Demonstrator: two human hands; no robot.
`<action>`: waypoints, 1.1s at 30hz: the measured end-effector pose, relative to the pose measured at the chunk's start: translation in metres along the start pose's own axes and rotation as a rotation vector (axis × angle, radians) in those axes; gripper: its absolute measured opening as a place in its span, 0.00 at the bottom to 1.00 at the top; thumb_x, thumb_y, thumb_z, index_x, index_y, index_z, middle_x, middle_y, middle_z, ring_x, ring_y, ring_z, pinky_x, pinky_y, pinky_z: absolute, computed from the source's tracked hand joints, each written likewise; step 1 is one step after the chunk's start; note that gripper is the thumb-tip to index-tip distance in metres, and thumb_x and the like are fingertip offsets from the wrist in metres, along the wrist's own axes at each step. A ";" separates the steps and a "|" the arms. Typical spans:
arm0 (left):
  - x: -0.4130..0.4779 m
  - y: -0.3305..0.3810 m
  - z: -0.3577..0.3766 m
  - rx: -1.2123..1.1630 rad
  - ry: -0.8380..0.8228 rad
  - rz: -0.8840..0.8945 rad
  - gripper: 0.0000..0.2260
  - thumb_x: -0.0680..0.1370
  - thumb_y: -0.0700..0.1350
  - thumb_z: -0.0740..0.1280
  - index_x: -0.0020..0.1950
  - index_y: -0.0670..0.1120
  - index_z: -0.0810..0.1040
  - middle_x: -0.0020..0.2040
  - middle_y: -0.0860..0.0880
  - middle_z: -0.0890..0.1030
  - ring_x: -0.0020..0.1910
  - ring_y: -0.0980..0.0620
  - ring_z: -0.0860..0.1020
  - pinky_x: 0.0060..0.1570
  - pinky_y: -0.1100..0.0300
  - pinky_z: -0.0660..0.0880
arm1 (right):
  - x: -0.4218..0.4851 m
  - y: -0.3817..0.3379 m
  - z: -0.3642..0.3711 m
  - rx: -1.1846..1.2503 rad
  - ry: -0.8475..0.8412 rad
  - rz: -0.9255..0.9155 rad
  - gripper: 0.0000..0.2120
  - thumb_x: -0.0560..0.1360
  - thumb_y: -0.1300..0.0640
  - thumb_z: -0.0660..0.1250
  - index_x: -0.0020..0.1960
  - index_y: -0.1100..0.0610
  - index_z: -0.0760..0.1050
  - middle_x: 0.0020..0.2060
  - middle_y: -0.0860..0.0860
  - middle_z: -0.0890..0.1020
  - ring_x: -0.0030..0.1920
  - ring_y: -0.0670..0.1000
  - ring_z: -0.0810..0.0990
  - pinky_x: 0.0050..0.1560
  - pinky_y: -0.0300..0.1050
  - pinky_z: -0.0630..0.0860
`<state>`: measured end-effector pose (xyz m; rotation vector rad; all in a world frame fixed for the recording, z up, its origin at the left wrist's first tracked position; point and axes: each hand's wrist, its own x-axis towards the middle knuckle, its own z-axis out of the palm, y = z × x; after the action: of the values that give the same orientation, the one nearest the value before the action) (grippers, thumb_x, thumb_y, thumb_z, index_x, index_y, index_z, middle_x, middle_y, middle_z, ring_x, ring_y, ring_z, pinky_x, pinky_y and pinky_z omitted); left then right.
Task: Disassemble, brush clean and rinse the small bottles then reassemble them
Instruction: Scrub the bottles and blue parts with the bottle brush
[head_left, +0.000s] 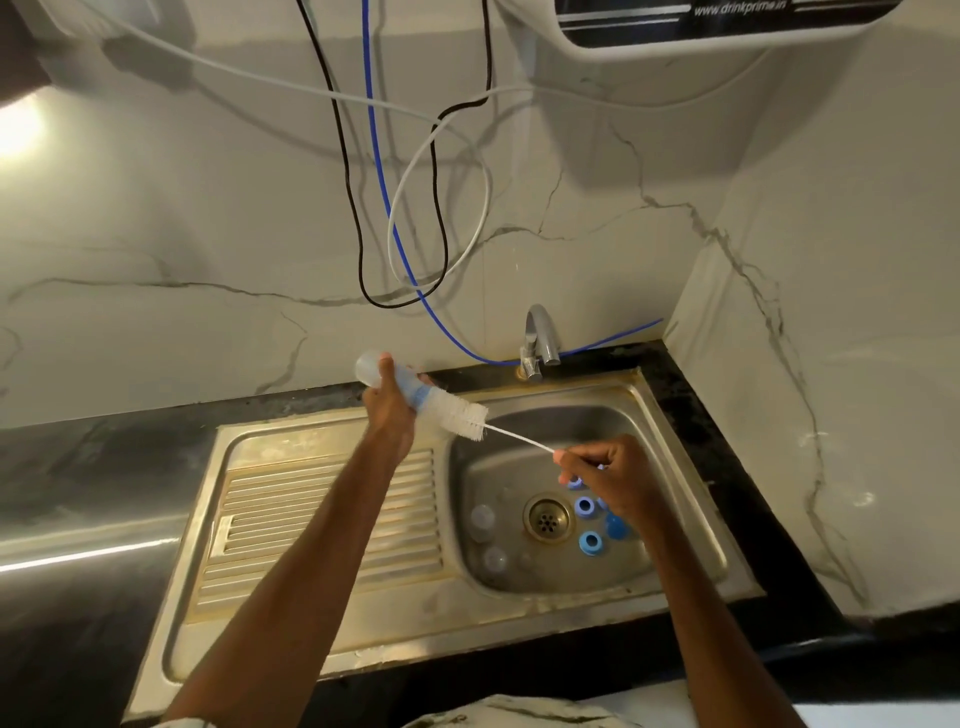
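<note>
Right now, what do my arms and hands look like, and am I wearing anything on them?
Both forearms are bare up to the frame's bottom edge. The left hand and right hand have no gloves, and no watch, bracelet or ring shows. A sliver of pale fabric by the left elbow may be a sleeve.

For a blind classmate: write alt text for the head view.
The left hand grips a small bottle; the right hand pinches the wire of a white brush, bristles at the bottle's mouth, over a steel sink holding blue rings.
</note>
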<state>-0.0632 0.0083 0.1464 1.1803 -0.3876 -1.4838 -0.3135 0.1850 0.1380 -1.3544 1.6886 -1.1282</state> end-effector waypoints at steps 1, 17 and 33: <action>-0.002 -0.005 0.000 -0.007 -0.036 -0.035 0.21 0.82 0.55 0.67 0.68 0.42 0.69 0.52 0.45 0.79 0.44 0.49 0.83 0.39 0.56 0.82 | 0.000 -0.002 0.004 -0.023 0.023 -0.028 0.08 0.75 0.51 0.75 0.38 0.49 0.86 0.32 0.49 0.86 0.33 0.56 0.86 0.43 0.60 0.83; 0.049 0.059 -0.032 -0.209 0.241 0.329 0.22 0.81 0.53 0.69 0.66 0.40 0.70 0.54 0.43 0.77 0.51 0.44 0.80 0.45 0.53 0.83 | 0.005 -0.006 -0.007 -0.091 -0.035 -0.022 0.08 0.77 0.51 0.74 0.39 0.48 0.85 0.34 0.48 0.87 0.34 0.57 0.86 0.42 0.63 0.83; -0.020 -0.020 -0.024 0.000 -0.344 -0.017 0.18 0.81 0.57 0.66 0.66 0.47 0.73 0.51 0.44 0.79 0.46 0.44 0.79 0.44 0.49 0.81 | 0.000 -0.038 0.059 0.204 -0.264 -0.037 0.10 0.83 0.63 0.64 0.57 0.59 0.83 0.27 0.50 0.75 0.28 0.43 0.70 0.30 0.35 0.67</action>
<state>-0.0570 0.0406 0.1291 0.9289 -0.6110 -1.7057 -0.2455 0.1696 0.1503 -1.3439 1.3288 -1.0594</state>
